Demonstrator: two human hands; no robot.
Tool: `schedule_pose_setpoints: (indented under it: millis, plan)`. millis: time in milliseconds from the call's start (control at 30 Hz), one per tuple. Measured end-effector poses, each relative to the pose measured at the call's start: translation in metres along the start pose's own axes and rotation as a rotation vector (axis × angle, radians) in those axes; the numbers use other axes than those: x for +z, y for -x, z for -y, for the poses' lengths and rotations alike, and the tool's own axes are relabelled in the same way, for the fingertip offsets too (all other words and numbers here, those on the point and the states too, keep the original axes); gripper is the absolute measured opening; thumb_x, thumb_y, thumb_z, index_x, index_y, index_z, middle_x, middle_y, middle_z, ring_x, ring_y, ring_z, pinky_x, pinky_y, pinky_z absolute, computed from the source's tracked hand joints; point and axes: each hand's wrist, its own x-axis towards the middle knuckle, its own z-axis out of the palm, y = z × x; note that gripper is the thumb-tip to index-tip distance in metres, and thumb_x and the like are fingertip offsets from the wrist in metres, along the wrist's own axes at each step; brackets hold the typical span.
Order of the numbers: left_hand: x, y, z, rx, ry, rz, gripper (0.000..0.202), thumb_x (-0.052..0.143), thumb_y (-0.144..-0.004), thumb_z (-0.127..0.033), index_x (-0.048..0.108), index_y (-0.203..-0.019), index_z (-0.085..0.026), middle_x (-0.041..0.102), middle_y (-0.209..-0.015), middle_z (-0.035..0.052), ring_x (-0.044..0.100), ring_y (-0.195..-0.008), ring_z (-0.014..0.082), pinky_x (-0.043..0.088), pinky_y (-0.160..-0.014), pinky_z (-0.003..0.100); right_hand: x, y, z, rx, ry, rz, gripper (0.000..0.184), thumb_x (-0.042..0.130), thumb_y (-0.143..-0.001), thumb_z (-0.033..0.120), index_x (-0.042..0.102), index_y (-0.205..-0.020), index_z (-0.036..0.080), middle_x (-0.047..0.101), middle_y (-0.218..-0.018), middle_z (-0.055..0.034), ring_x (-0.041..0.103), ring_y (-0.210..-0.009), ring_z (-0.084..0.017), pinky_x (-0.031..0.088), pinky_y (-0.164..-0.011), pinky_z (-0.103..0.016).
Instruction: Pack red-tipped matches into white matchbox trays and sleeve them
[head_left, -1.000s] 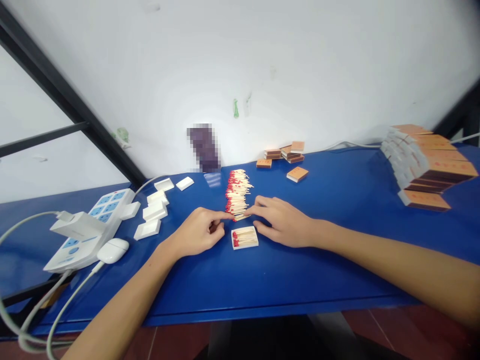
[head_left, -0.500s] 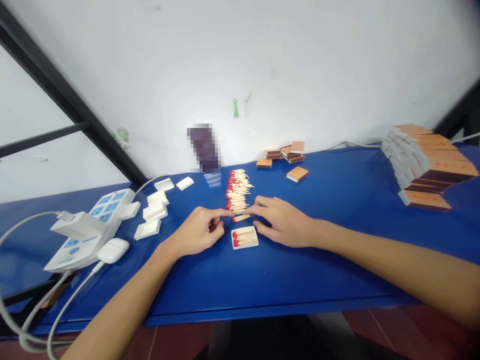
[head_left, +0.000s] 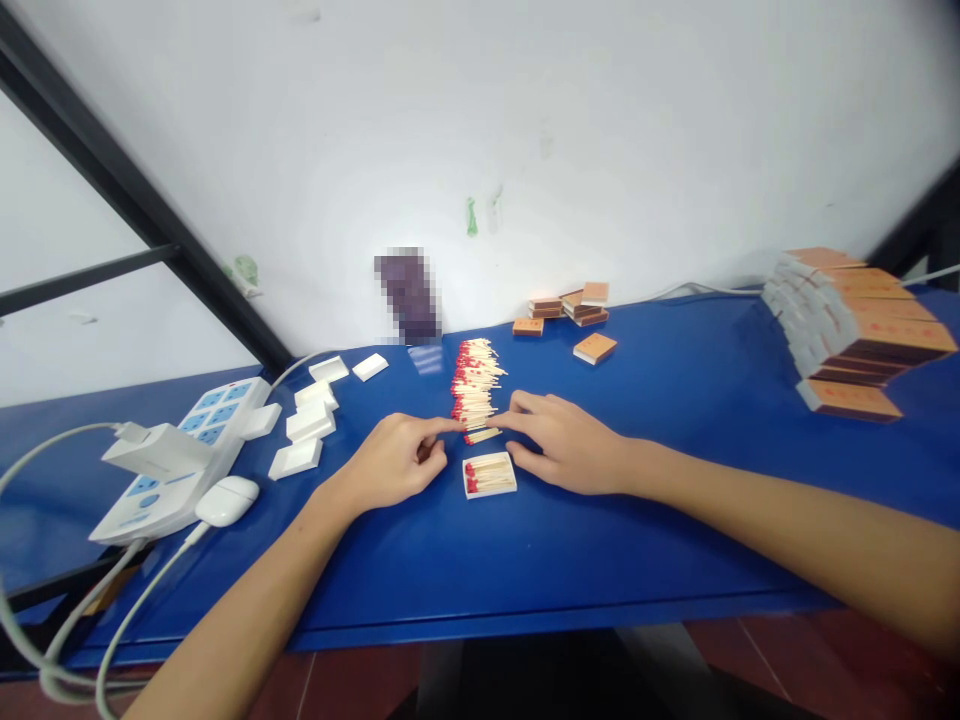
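Note:
A long heap of red-headed matches (head_left: 477, 380) lies on the blue table, heads to the left. My left hand (head_left: 394, 462) has its index finger stretched to the red heads at the heap's near end, thumb apart and other fingers curled. From the opposite side, my right hand (head_left: 562, 442) reaches its index finger to the bare stick ends, its thumb spread below. Neither hand visibly holds anything. A few matches (head_left: 482, 437) lie slightly apart, just below the fingertips. Closer to me, a white matchbox tray (head_left: 493, 494) contains several matches, their heads also leftward.
Several empty white trays (head_left: 294, 459) lie at left, beside a power strip (head_left: 225, 402) with a charger (head_left: 159, 455) and a white earbud case (head_left: 227, 500). Orange matchboxes (head_left: 595, 348) sit near the wall; a large matchbox stack (head_left: 862, 320) stands at right. A blurred dark purple object (head_left: 409, 297) rests against the wall.
My left index fingertip has shifted very slightly left. The right hand, the heap and the tray look the same.

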Motion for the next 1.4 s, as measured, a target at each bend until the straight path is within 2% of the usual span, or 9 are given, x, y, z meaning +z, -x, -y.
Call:
schedule_pose_setpoints:
  millis: [300,700,1400]
  plan:
    - [-0.0003,0.0,-0.0015,0.002,0.004,0.008,0.04,0.051,-0.083,-0.012,0.069,-0.118,-0.02,0.057,-0.057,-0.0056,0.049,-0.05,0.0083,0.035,-0.056,0.022,-0.001,0.0003,0.0009,0.006,0.018,0.005,0.036,0.045,-0.096,0.025,0.059,-0.128,0.018,0.056,-0.102,-0.008,0.052,-0.076,-0.018,0.04,-0.073,-0.033]
    - [0.0004,-0.0001,0.001,0.001,-0.013,0.01,0.046,0.05,-0.083,-0.012,0.065,-0.126,-0.021,0.057,-0.058,-0.006,0.049,-0.051,0.0081,0.036,-0.057,0.022,-0.0015,0.0001,0.0015,0.012,0.007,0.011,0.034,0.046,-0.096,0.024,0.06,-0.126,0.018,0.056,-0.103,-0.008,0.052,-0.076,-0.018,0.04,-0.072,-0.033]
    - [0.0006,-0.0001,0.0004,0.008,-0.015,0.011,0.044,0.052,-0.083,-0.011,0.066,-0.124,-0.022,0.058,-0.059,-0.0062,0.051,-0.052,0.0085,0.037,-0.058,0.022,-0.0014,0.0011,0.0005,-0.014,-0.033,-0.002,0.037,0.047,-0.095,0.022,0.063,-0.128,0.026,0.057,-0.102,-0.0064,0.054,-0.077,-0.016,0.04,-0.073,-0.032]
